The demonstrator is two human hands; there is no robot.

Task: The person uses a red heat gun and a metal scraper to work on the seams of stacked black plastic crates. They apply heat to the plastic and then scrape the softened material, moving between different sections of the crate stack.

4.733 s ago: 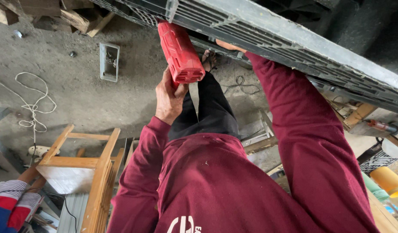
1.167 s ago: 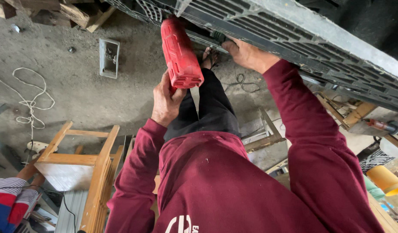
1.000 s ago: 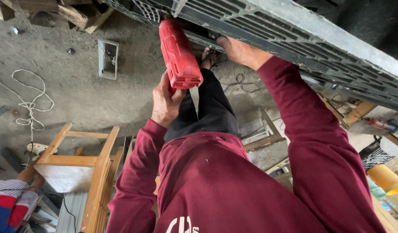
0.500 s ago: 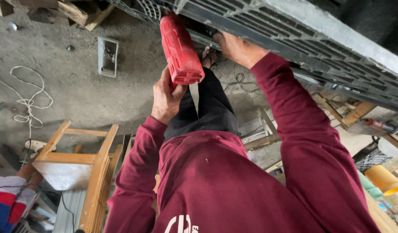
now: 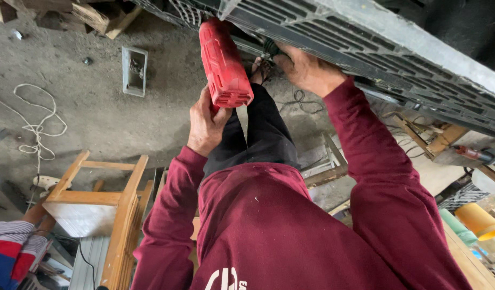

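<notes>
Since the earlier frames, the right hand (image 5: 306,70) has slid a little along the long grey slatted metal panel (image 5: 376,40) and now presses flat against its underside edge, fingers spread on it rather than closed around anything. Left hand (image 5: 207,123) stays clamped on the grip of the red plastic power drill (image 5: 223,64), whose nose points up into the panel close beside the right hand; the tip itself is hidden.

To do this well, I judge the drill should be kept square to the panel, with the bracing fingers clear of the bit and steady, modest pressure.

No packages or signs can be made out. Down on the concrete floor (image 5: 86,107) lie a small grey rectangular metal box (image 5: 133,70) and a loose white cord (image 5: 35,126), with a pale wooden stool (image 5: 97,198) lower left.
</notes>
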